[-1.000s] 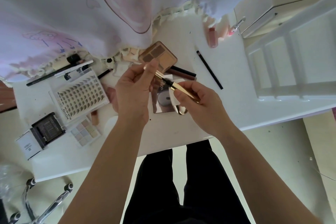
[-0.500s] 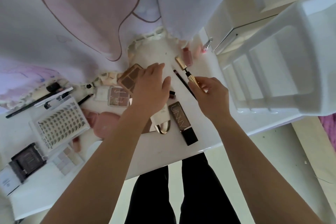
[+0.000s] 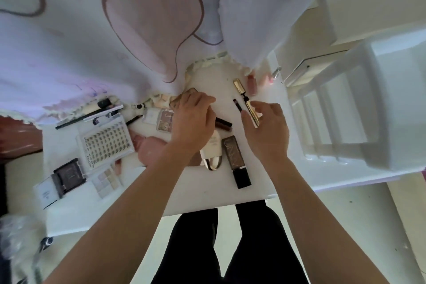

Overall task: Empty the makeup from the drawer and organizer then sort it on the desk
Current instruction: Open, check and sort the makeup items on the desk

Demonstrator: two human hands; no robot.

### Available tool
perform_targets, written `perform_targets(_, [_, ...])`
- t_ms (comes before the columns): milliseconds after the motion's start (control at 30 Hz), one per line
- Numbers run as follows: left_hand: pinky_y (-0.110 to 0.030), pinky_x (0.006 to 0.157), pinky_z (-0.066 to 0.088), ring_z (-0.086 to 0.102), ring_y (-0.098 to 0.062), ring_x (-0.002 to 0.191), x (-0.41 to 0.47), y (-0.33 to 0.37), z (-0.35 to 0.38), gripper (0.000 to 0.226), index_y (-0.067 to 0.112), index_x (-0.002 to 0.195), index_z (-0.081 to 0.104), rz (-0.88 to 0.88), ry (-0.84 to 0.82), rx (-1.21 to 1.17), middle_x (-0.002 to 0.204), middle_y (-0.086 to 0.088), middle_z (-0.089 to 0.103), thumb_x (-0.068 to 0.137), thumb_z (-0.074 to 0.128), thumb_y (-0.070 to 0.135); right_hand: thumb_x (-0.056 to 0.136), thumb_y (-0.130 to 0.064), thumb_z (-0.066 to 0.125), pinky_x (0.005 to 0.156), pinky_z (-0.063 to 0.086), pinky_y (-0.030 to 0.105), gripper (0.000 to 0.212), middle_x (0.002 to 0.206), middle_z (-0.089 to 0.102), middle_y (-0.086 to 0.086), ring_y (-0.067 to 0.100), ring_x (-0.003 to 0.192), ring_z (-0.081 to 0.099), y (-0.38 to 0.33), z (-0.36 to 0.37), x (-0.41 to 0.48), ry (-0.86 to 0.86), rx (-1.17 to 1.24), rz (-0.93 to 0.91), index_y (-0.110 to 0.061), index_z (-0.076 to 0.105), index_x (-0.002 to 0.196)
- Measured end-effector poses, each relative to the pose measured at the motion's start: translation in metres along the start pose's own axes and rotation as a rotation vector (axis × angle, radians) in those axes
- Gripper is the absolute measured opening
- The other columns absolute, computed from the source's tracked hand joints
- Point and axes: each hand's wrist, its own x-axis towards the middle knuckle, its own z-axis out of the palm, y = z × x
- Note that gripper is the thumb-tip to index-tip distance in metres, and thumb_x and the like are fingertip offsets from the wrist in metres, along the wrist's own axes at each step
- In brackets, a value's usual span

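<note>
1 s back both hands held the gold tube up over the middle of the pile. By 0.5 s back the left hand had let go. At this moment the right hand alone pinched its near end. The tube angled away from the grip, low over the desk; contact unclear. The left hand sat curled over the brown palette, left of the grip; couldn't tell if it gripped.

Read: tube was being parked in the far-right group.

Room:
- Black pencil lay just left of the grip, nearly parallel.
- Pink bottles stood just beyond the tube's far cap.
- White organizer walled off the right, bare desk between.
- Dark stick lay nearer than the grip.

Tight lane; a straight pull-back looked safest.
</note>
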Motion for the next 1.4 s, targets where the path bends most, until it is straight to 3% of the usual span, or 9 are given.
perform_targets(233, [-0.048,0.082,0.049,0.055,-0.038,0.1,-0.057,-0.088,-0.06,0.032,0.008,0.108,0.067,-0.428,0.083,0.125,0.107,-0.016,0.064,0.081,0.049,0.015,0.096,-0.027,0.059,0.071,0.054,0.034,0.017,0.105,0.063,0.0,0.021,0.091,0.063,-0.082,0.051,-0.014,-0.245,0.033,-0.351,-0.021,0.068,0.108])
perform_targets(400, [-0.055,0.082,0.05,0.054,-0.047,0.107,-0.081,-0.168,-0.097,0.045,0.002,0.122,0.06,-0.556,0.023,0.276,0.123,-0.024,0.06,0.078,0.059,-0.005,0.1,-0.02,0.049,0.092,0.047,0.032,0.028,0.122,0.06,0.003,0.021,0.112,0.056,-0.134,0.104,-0.029,-0.475,-0.122,-0.545,-0.018,0.063,0.124])
perform_targets(567, [-0.049,0.098,0.041,0.045,-0.036,0.129,-0.067,-0.231,-0.115,0.06,0.009,0.143,0.046,-0.517,-0.055,0.333,0.145,-0.012,0.049,0.086,0.052,-0.005,0.1,-0.014,0.045,0.094,0.047,0.036,0.038,0.134,0.054,0.002,0.023,0.121,0.05,-0.192,0.158,-0.032,-0.529,-0.226,-0.612,-0.019,0.054,0.136])
perform_targets(767, [-0.047,0.08,0.048,0.059,-0.038,0.099,-0.045,-0.279,-0.101,0.038,0.012,0.12,0.068,-0.214,-0.067,0.321,0.111,-0.012,0.066,0.083,0.069,0.003,0.091,-0.007,0.054,0.106,0.042,0.04,0.053,0.144,0.046,0.002,0.028,0.131,0.043,-0.231,0.215,-0.013,-0.422,-0.536,-0.654,-0.017,0.045,0.142])
perform_targets(900, [-0.046,0.071,0.05,0.06,-0.04,0.086,-0.039,-0.301,-0.094,0.028,0.009,0.108,0.073,-0.133,0.037,0.186,0.098,-0.014,0.067,0.08,0.075,0.003,0.098,-0.021,0.051,0.106,0.04,0.043,0.032,0.134,0.054,0.005,0.029,0.126,0.048,-0.235,0.233,0.002,-0.367,-0.689,-0.701,-0.018,0.056,0.13])
perform_targets(1033, [-0.04,0.071,0.05,0.06,-0.035,0.082,-0.051,-0.298,-0.106,0.027,0.004,0.107,0.07,-0.077,0.16,0.047,0.097,-0.015,0.063,0.081,0.073,-0.001,0.104,-0.031,0.039,0.099,0.045,0.041,0.03,0.116,0.062,0.006,0.028,0.114,0.054,-0.239,0.231,0.0,-0.37,-0.384,-0.596,-0.02,0.065,0.114])
perform_targets(1133, [-0.015,0.072,0.043,0.054,-0.005,0.08,-0.062,-0.27,-0.144,0.023,0.004,0.114,0.067,-0.138,0.285,-0.253,0.105,-0.008,0.056,0.091,0.065,0.002,0.107,-0.035,0.037,0.08,0.048,0.031,0.029,0.1,0.064,-0.001,0.013,0.092,0.06,-0.266,0.198,-0.023,-0.373,0.04,-0.415,-0.023,0.063,0.113])
perform_targets(1200, [-0.006,0.071,0.042,0.056,-0.002,0.082,-0.073,-0.239,-0.179,0.022,0.012,0.114,0.067,-0.21,0.345,-0.43,0.104,0.001,0.058,0.092,0.066,0.006,0.106,-0.04,0.04,0.063,0.046,0.028,0.026,0.078,0.064,-0.003,0.008,0.066,0.057,-0.29,0.165,-0.043,-0.362,0.28,-0.308,-0.024,0.061,0.107])
perform_targets(1400, [-0.019,0.074,0.053,0.065,-0.006,0.078,-0.097,-0.126,-0.282,0.018,0.018,0.104,0.069,-0.466,0.42,-1.122,0.088,0.01,0.073,0.088,0.07,0.01,0.106,-0.028,0.045,0.049,0.036,0.023,0.032,0.057,0.052,0.002,0.012,0.048,0.043,-0.336,0.048,-0.092,-0.501,0.776,-0.014,-0.013,0.055,0.079])
